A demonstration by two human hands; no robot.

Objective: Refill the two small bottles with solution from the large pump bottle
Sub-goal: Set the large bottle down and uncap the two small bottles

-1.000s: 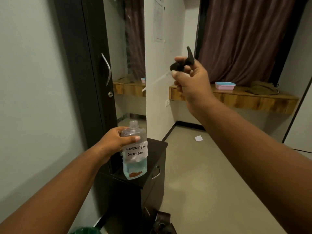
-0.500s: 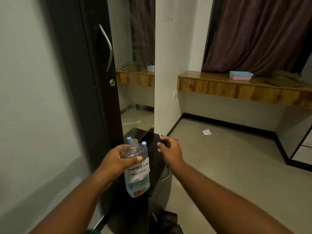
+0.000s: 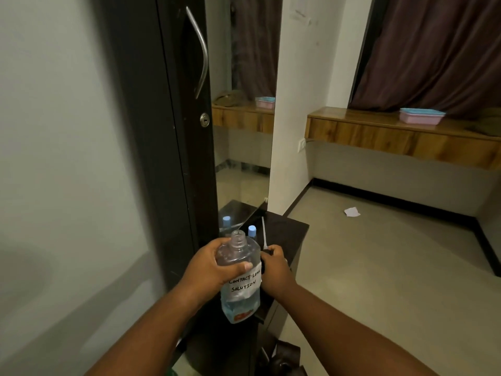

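Head view: large bottle, pump off, neck open, gripped in left hand; right hand closed on pump at tabletop; capped small bottle at twelve o'clock, unfilled yet.

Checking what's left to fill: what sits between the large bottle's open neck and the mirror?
In the head view, a small blue-capped bottle stands on the dark cabinet top, just behind the large bottle; its reflection shows in the mirror.
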